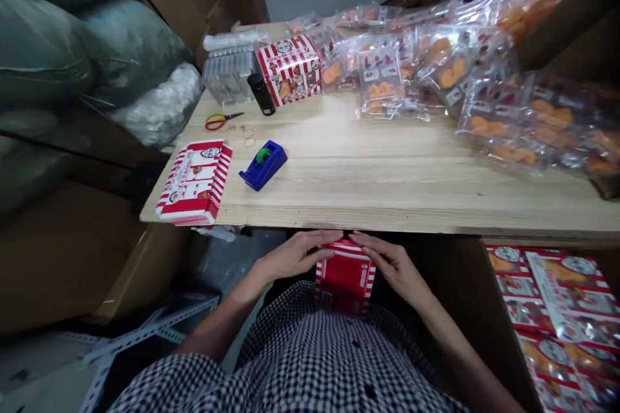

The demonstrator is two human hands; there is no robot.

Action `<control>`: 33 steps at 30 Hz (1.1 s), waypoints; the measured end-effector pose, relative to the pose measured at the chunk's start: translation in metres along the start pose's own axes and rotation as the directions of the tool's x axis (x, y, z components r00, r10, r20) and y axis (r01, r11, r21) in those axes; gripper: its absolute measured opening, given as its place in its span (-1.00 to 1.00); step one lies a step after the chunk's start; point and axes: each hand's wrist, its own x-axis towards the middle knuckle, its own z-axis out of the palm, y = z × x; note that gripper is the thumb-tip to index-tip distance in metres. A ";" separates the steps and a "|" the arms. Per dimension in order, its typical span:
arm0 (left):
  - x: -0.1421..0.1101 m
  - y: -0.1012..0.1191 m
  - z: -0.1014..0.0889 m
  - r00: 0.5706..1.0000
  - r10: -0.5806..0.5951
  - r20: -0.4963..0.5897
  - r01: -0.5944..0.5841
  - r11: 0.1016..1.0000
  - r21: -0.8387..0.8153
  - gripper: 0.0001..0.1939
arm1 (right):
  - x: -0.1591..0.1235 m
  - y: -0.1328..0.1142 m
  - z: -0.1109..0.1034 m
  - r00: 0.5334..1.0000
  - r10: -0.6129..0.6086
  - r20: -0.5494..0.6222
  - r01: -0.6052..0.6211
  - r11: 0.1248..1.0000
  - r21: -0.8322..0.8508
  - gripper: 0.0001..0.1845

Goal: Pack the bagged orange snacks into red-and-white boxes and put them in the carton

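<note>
A red cardboard box (343,281) with red-and-white striped edges stands in my lap, just in front of the table edge. My left hand (301,251) holds it at its upper left, fingers laid along the top edge and the thumb on the near face. On the opposite side, my right hand (390,262) grips the upper right corner in the same way. The fingertips of both hands almost meet over the top. What lies under the fingers and behind the box is hidden.
On the wooden table (329,174) are a blue tape dispenser (264,166), scissors (223,120), flat striped cartons (194,181), a black bottle (261,94), a striped box (290,70) and many clear bags (382,80). A carton of printed packs (557,310) stands at right.
</note>
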 end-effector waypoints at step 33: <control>-0.008 -0.063 -0.194 0.570 -0.544 -0.615 0.423 0.837 -0.348 -0.65 | 0.004 -0.038 -0.029 0.873 -0.108 -0.475 0.114 0.993 -0.016 -0.74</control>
